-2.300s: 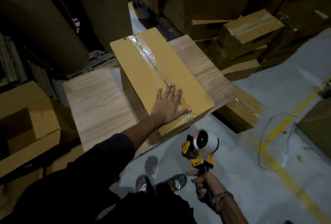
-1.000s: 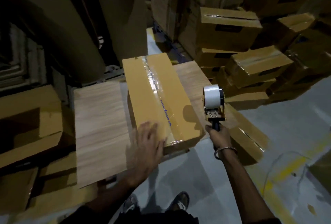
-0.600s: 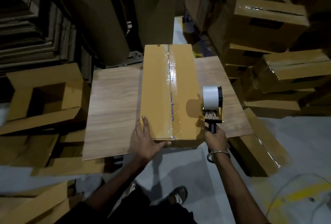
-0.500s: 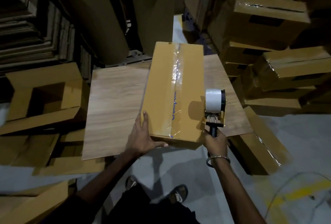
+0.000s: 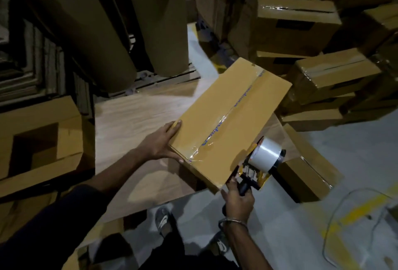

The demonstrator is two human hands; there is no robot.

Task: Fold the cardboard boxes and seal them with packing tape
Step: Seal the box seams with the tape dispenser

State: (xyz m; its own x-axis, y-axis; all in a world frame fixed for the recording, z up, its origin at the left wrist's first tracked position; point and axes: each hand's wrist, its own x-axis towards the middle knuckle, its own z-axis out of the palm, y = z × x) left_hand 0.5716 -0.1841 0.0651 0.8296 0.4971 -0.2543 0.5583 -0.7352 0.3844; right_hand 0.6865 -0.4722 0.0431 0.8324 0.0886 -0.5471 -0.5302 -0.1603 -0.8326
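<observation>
I have the long, flat, yellow-brown cardboard box (image 5: 230, 118) angled across the pale wood-grain table (image 5: 133, 116), its near end overhanging the table's front edge toward me and its far end pointing at the pile of sealed brown cartons (image 5: 323, 75) on my right. A strip of clear tape with blue print (image 5: 226, 116) already runs down its top seam.

What worries me is the grip. My left hand (image 5: 160, 143) clasps only the near left corner, fingers along the side and thumb under the end, while my right hand (image 5: 238, 199) is clenched around the black handle of the yellow tape dispenser (image 5: 260, 162) with its white roll, so it can only nudge the box's near right corner, which it sits just beside. If the box swings further, most of it hangs off the table and it could tip to the floor, or its far end could knock into the cartons. The dispenser's blade end sits close to the box edge and could snag the tape tail folded over the end, peeling the seal.
</observation>
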